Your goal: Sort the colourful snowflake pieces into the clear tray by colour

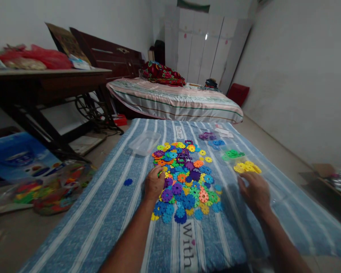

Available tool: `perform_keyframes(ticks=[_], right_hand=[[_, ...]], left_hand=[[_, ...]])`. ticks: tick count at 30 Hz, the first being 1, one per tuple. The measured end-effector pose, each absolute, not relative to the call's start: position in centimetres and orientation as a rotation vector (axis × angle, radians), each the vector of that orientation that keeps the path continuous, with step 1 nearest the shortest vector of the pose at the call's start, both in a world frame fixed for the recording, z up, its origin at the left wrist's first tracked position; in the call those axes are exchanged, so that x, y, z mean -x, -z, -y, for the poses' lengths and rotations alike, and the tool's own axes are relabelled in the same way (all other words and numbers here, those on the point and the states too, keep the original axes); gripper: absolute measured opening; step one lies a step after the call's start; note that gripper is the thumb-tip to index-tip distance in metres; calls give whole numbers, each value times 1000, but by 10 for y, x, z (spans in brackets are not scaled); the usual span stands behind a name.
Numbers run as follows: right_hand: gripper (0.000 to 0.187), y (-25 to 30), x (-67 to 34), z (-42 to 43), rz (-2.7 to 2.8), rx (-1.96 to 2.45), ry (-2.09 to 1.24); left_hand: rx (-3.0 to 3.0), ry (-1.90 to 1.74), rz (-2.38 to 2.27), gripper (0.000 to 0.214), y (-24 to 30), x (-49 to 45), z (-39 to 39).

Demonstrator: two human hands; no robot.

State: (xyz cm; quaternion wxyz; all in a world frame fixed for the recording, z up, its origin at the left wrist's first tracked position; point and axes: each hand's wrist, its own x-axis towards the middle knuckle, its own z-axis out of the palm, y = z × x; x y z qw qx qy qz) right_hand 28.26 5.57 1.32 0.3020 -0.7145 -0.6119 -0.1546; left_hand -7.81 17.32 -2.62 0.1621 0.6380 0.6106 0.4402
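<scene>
A heap of colourful notched plastic discs, snowflake building pieces (181,178), lies on a blue striped cloth. At the heap's left edge, my left hand (154,184) has its fingers curled down on the pieces; what is between the fingertips is hidden. My right hand (255,191) is just in front of the yellow discs (247,167) at the right, thumb apart from its bent fingers, with nothing visible in it. Beyond the yellow ones sit groups of green discs (233,154), blue discs (216,143) and purple discs (208,136), with clear plastic around some of them.
A clear plastic tub (144,143) stands behind my left hand. One dark blue disc (128,182) lies alone to the left. White papers (223,131) are at the far right corner. A bed (176,100) is beyond the table, and a sewing-machine table (45,76) stands left.
</scene>
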Motion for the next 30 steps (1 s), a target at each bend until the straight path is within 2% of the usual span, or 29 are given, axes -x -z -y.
perform_keyframes(ticks=[2, 5, 9, 14, 19, 30], right_hand=[[32, -20, -302, -28, 1606, 2036, 572], [41, -22, -329, -1, 1546, 2255, 688], [48, -8, -350, 10, 1567, 2464, 558], [41, 6, -348, 7, 1601, 2636, 505], [38, 7, -335, -2, 1606, 2615, 516], [38, 12, -307, -15, 1554, 2319, 281]], left_hand=[[-1821, -1257, -1727, 22, 26, 77, -173], [-1823, -1253, -1706, 21, 26, 76, -172], [-1822, -1230, -1711, 20, 26, 76, -172], [-1833, -1231, -1715, 20, 25, 76, -172], [-1840, -1230, -1703, 20, 25, 77, -173], [-1884, -1234, -1687, 18, 31, 79, -177]])
